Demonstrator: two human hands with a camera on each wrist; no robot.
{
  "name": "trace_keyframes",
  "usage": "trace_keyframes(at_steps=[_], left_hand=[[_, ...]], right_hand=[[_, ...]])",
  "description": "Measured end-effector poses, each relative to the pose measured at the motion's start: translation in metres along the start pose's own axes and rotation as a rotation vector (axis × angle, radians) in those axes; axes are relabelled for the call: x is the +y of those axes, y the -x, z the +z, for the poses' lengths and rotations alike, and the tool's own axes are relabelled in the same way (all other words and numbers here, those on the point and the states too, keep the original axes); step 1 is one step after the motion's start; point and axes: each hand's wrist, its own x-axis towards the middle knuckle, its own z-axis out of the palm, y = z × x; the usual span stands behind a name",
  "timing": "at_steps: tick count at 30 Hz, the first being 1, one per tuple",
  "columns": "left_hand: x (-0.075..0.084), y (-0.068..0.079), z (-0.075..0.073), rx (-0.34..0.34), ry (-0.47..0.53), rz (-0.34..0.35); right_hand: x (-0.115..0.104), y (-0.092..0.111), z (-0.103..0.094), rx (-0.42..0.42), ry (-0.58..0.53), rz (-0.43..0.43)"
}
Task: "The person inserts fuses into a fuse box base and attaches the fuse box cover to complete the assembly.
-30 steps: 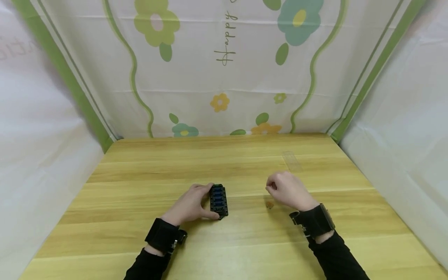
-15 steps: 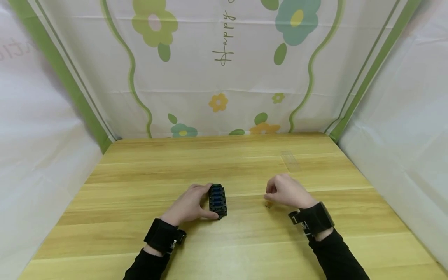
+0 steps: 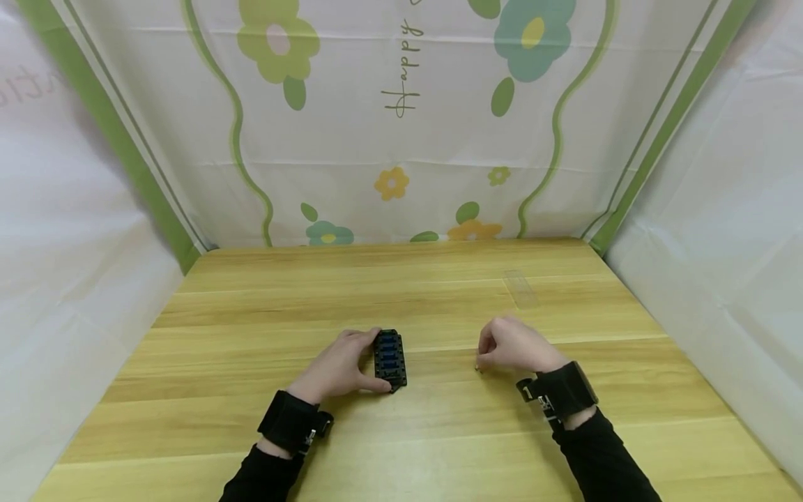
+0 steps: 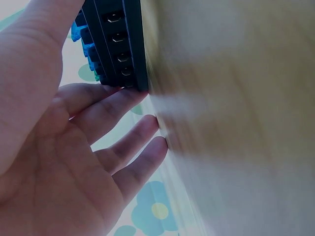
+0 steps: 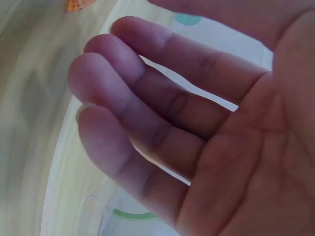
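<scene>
My left hand [image 3: 339, 366] grips a black fuse block [image 3: 390, 359] by its ends, thumb at the near end and fingers at the far end. Blue blade fuses sit in a row along its top. The left wrist view shows the block's side with metal screws, index and middle fingertips [image 4: 133, 96] against its end. To the right, my right hand [image 3: 514, 345] is low over the table, fingertips right at a small orange blade fuse [image 3: 479, 370], mostly hidden. In the right wrist view the fingers bend loosely, thumb apart, and the orange fuse [image 5: 78, 5] shows beyond them.
A clear plastic cover [image 3: 520, 288] lies on the wooden table [image 3: 301, 293] beyond my right hand. Flower-printed white cloth [image 3: 351, 132] hangs along the table's back edge, and white cloth walls [image 3: 88, 230] rise on both sides.
My right hand has come down slightly, so its fingertips now cover most of the small orange fuse. The left hand and the fuse block have stayed in place.
</scene>
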Motion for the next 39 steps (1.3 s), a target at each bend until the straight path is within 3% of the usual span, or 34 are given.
trace_keyframes(at_steps=[23, 39], left_hand=[[-0.001, 0.0, 0.0, -0.006, -0.011, -0.003], [0.001, 0.001, 0.0, -0.003, -0.002, -0.006]], right_hand=[[0.0, -0.003, 0.011, 0.011, 0.055, 0.077], [0.0, -0.005, 0.014, -0.001, 0.062, 0.031]])
